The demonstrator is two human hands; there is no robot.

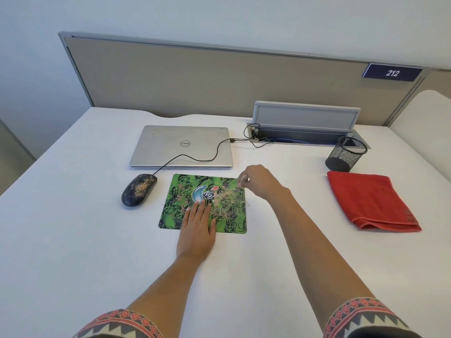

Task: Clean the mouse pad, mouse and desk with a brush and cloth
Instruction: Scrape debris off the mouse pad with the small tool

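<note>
The flat green printed mouse pad (pixel 220 191) lies near the centre of the white table (pixel 73 240), its long axis running 9 to 3 o'clock, the printed lettering reading upright toward the person. Light-brown crumbs (pixel 225 195) are scattered on its half toward 3 o'clock.

The left hand (pixel 197 230) rests flat, fingers extended, on the pad's edge at 6 o'clock, pinning it. The right hand (pixel 258 182) hovers over the pad's corner at 1 o'clock, fingers curled around a small, thin, pale object (pixel 240 180). It is judged to be the brush; blur prevents confirmation.

Procedure, as judged:
- Keep the left palm pressing down so the pad does not slide.
- Sweep in short strokes in one direction, driving the crumbs off one edge.
- Avoid sweeping toward 9 o'clock, where the mouse lies.

The dark oval corded mouse (pixel 139 190) sits just beside the pad at 9 o'clock, its long axis tilted, nose and cable pointing toward 1 o'clock. Crumbs cover its top.

The folded red cloth (pixel 371 201) lies well apart at 3 o'clock, unused, near the black mesh pen cup (pixel 345 154). The closed silver laptop (pixel 181 146) lies at 12 o'clock.
</note>
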